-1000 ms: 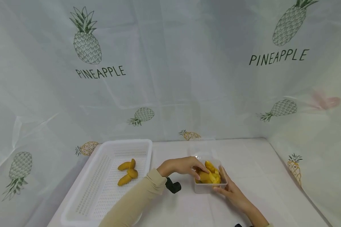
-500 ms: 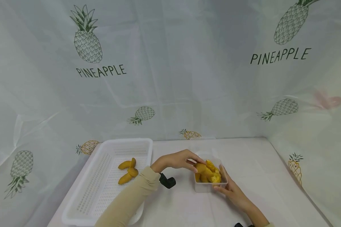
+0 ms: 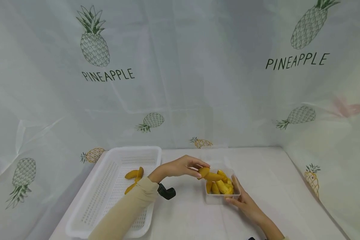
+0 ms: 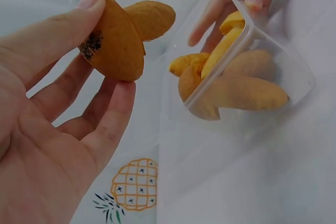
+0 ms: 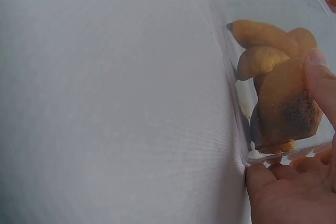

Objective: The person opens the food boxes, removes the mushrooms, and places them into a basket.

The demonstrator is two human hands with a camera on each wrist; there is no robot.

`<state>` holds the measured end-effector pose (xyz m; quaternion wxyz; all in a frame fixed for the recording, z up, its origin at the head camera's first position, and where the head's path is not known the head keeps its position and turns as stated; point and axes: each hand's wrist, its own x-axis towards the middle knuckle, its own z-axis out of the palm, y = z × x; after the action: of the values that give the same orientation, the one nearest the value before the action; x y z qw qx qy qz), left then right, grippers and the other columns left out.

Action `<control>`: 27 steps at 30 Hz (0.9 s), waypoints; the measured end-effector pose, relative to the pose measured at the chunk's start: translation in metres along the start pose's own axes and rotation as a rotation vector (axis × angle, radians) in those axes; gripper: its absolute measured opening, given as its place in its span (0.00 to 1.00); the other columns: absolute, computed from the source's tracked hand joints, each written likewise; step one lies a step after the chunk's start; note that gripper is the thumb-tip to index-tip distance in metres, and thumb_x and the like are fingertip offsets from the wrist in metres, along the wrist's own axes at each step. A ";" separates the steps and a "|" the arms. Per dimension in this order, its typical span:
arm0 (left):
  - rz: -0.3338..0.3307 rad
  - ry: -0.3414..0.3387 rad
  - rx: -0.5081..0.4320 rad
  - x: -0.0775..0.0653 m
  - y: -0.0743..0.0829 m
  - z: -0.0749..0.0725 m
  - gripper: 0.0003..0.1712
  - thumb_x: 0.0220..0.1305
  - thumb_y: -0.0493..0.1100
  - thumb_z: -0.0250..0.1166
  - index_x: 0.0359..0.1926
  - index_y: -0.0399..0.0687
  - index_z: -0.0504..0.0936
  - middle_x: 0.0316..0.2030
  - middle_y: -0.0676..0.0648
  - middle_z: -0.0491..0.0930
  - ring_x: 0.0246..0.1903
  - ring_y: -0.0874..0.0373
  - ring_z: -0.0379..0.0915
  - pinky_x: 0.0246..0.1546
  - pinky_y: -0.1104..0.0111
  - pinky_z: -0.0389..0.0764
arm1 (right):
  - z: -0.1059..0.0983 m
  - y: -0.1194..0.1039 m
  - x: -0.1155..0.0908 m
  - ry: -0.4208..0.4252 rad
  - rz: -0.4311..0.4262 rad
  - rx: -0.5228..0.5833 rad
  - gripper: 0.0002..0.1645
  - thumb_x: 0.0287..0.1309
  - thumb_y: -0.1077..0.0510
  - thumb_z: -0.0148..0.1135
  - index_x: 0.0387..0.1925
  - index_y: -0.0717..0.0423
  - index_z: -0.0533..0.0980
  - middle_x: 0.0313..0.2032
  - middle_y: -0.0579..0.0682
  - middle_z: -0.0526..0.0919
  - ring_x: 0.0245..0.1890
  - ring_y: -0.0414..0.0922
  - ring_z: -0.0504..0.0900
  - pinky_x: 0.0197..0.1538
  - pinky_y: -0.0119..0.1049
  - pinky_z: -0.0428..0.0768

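My left hand (image 3: 183, 165) pinches a yellow-brown mushroom (image 3: 211, 176) between thumb and fingertips, just above the left rim of a clear plastic box. The left wrist view shows this mushroom (image 4: 116, 43) close up, with a dark patch near the thumb and its other end pointing toward the box. Several more mushrooms (image 3: 222, 186) lie piled inside the clear plastic box (image 3: 216, 200). At the box's right front corner my right hand (image 3: 246, 204) grips it, the thumb (image 5: 321, 77) on one wall and the fingers around another side.
A white perforated basket (image 3: 87, 200) stands on the left, holding a few mushrooms (image 3: 132, 174) partly behind my left sleeve. Behind the box lies its clear open lid (image 3: 213, 153). A pineapple-print sheet (image 3: 180, 83) hangs behind and beside the white table (image 3: 264, 176).
My left hand has drawn up and left out of the box, bringing a mushroom with it from the pile. The right hand stays on the box.
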<state>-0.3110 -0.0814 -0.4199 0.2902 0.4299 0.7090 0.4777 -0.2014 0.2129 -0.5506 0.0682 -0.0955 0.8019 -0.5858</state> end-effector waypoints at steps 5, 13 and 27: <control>-0.004 0.024 -0.041 -0.012 0.000 -0.002 0.27 0.67 0.30 0.64 0.67 0.37 0.73 0.61 0.43 0.77 0.57 0.57 0.75 0.53 0.62 0.80 | 0.003 0.003 -0.002 -0.002 0.002 -0.007 0.57 0.68 0.53 0.63 0.80 0.45 0.32 0.77 0.61 0.34 0.74 0.66 0.31 0.67 0.72 0.43; -0.014 0.104 -0.008 -0.029 0.006 -0.014 0.28 0.66 0.33 0.66 0.67 0.42 0.75 0.63 0.45 0.75 0.57 0.56 0.75 0.53 0.62 0.80 | 0.001 0.003 -0.002 -0.003 -0.034 0.014 0.57 0.68 0.54 0.63 0.80 0.43 0.33 0.77 0.62 0.34 0.74 0.66 0.31 0.66 0.72 0.38; -0.069 0.285 -0.002 -0.091 0.010 -0.049 0.30 0.67 0.41 0.67 0.68 0.45 0.73 0.66 0.45 0.72 0.61 0.50 0.72 0.58 0.59 0.77 | 0.001 0.003 -0.001 -0.004 -0.055 0.007 0.58 0.67 0.55 0.63 0.80 0.42 0.33 0.77 0.62 0.34 0.74 0.67 0.30 0.65 0.73 0.38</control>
<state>-0.3063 -0.1815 -0.3919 0.2035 0.3328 0.7570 0.5243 -0.2005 0.2129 -0.5544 0.0539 -0.1183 0.7969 -0.5899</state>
